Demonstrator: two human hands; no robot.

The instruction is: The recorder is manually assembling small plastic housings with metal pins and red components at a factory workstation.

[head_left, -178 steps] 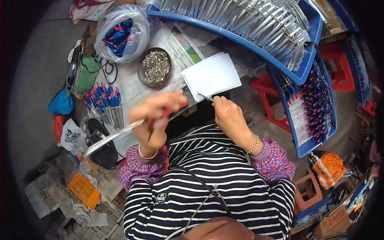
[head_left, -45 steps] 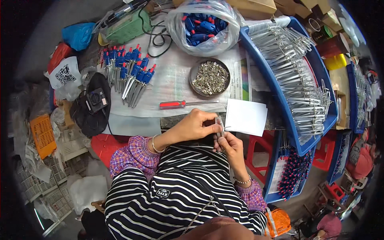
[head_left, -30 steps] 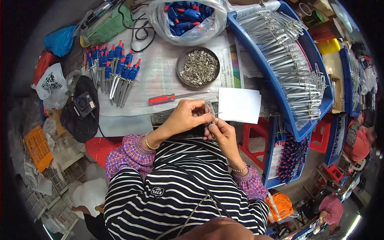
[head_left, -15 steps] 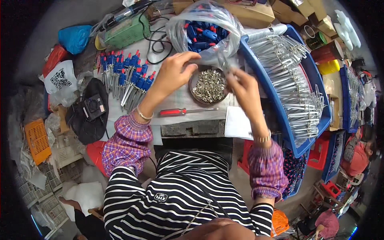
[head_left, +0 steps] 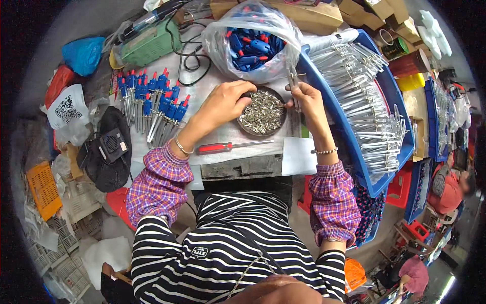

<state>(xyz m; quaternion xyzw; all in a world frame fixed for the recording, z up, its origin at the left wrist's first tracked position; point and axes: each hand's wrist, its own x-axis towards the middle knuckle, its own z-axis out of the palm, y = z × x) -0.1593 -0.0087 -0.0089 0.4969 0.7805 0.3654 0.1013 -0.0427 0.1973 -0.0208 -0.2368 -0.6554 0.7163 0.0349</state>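
Observation:
My right hand point(head_left: 308, 99) is closed on a silver metal rod piece point(head_left: 293, 80), held upright with a small crosspiece, just right of the bowl. At the left rim of a round dark bowl point(head_left: 261, 135) is my left hand point(head_left: 225, 104), its fingers curved and the thumb apart from them; nothing shows between them. Many small silver metal pieces point(head_left: 261, 111) fill the bowl. A screwdriver point(head_left: 215, 147) with a red handle lies just in front of it. Behind the bowl, a clear plastic bag point(head_left: 215, 38) holds blue plastic parts point(head_left: 260, 46) with red tips.
Rods with blue, red-tipped handles point(head_left: 164, 104) lie in a group at the left. A long blue tray point(head_left: 349, 152) of metal rod pieces point(head_left: 362, 106) borders the right side. White paper point(head_left: 301, 156) lies at the front edge. A black cable point(head_left: 185, 61) curls near a green box point(head_left: 150, 43).
My left hand has come down to the bowl's rim, its thumb and fingers nearer together. The metal rod piece in my right hand, blurred before, now stands upright. The whole view has shifted slightly.

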